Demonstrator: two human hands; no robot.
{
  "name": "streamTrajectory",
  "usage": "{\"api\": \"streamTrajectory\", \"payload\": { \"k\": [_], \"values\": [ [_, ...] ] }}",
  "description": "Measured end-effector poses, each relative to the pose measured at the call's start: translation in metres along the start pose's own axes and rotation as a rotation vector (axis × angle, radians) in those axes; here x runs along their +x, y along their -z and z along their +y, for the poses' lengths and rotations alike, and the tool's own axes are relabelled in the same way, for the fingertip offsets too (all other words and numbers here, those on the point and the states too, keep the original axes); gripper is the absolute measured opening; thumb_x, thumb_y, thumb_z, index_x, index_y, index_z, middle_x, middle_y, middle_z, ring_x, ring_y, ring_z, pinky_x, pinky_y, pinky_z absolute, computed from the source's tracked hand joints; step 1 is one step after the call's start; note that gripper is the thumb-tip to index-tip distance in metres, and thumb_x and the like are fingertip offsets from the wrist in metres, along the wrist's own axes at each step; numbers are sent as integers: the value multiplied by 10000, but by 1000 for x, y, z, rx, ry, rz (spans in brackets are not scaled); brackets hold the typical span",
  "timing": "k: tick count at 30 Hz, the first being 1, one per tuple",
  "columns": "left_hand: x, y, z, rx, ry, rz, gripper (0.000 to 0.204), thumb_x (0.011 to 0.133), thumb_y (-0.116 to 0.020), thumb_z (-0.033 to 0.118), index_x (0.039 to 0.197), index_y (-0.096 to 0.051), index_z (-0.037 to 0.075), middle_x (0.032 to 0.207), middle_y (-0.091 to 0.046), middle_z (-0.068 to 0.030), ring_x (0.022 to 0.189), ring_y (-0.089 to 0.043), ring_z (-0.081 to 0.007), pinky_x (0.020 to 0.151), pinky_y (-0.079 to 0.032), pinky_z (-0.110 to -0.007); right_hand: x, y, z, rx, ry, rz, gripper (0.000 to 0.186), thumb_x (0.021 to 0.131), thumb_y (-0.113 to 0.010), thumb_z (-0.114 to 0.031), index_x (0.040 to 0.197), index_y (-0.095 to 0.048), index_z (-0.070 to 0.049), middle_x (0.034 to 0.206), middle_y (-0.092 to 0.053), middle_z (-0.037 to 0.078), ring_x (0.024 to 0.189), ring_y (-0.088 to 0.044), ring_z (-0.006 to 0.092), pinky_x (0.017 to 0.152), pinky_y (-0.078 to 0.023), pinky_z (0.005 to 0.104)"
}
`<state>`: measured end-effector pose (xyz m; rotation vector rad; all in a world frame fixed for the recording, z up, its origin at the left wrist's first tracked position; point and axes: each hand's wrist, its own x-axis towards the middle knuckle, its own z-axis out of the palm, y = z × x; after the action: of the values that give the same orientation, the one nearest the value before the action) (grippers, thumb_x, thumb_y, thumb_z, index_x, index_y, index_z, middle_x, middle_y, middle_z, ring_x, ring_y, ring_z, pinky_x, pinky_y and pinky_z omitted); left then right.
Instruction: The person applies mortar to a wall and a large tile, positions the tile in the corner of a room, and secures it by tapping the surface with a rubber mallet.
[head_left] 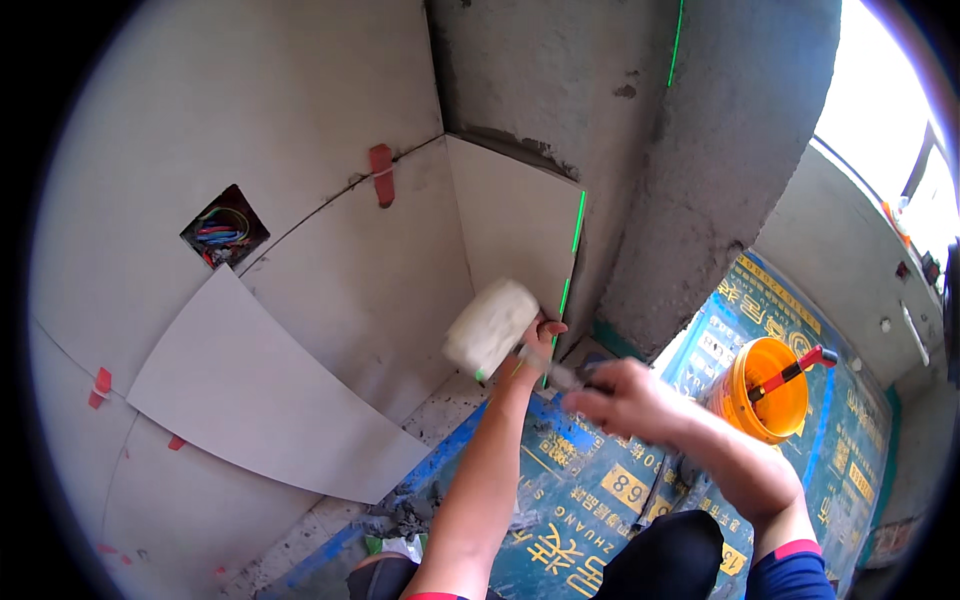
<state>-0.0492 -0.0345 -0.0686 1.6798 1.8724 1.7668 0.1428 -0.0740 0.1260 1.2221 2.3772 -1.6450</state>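
Note:
My right hand is closed on the handle of a white-headed mallet, slightly blurred. The head is in front of the lower part of a narrow pale tile in the wall corner; whether it touches cannot be told. My left hand, partly hidden behind the mallet, curls at that tile's right edge, along which a green laser line runs. To the left, a large pale tile leans against the tiled wall, under a square box of wires. Red clips sit on the seams.
A yellow bucket with a red-and-black handled tool in it stands at right on printed blue-green floor sheeting. A rough concrete column rises beside the corner, with a window beyond. Mortar debris lies along the wall's foot.

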Motion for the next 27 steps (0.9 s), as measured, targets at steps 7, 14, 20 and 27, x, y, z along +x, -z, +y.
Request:
{"api": "streamTrajectory", "payload": {
  "k": [7,14,20,27],
  "values": [
    [1,-8,8,-136,77,2,133,769,-692,140,738,-624,29,733,-630,-135,757,-616,-329,682,-476,-412,8,4,7,70,-79,94,404,894,-654,-381,773,-617,2,563,-548,33,510,-544,96,455,-415,249],
    [5,0,25,-58,56,26,145,766,-689,153,731,-620,31,720,-616,-146,735,-599,-359,681,-479,-430,14,12,10,185,-28,86,439,906,-640,-392,762,-608,21,563,-543,22,462,-506,96,464,-414,262],
    [5,-2,7,126,-6,30,187,772,-683,170,707,-581,27,721,-613,-158,716,-602,-374,665,-478,-454,9,4,-3,96,3,22,409,907,-637,-378,758,-623,3,567,-542,28,497,-512,79,459,-407,254],
    [9,-1,14,129,-60,-19,136,738,-704,120,754,-610,23,798,-641,-164,813,-609,-374,722,-490,-459,14,4,-7,166,69,-1,387,910,-639,-369,766,-629,-10,577,-536,4,491,-483,62,458,-391,245]
  ]
}}
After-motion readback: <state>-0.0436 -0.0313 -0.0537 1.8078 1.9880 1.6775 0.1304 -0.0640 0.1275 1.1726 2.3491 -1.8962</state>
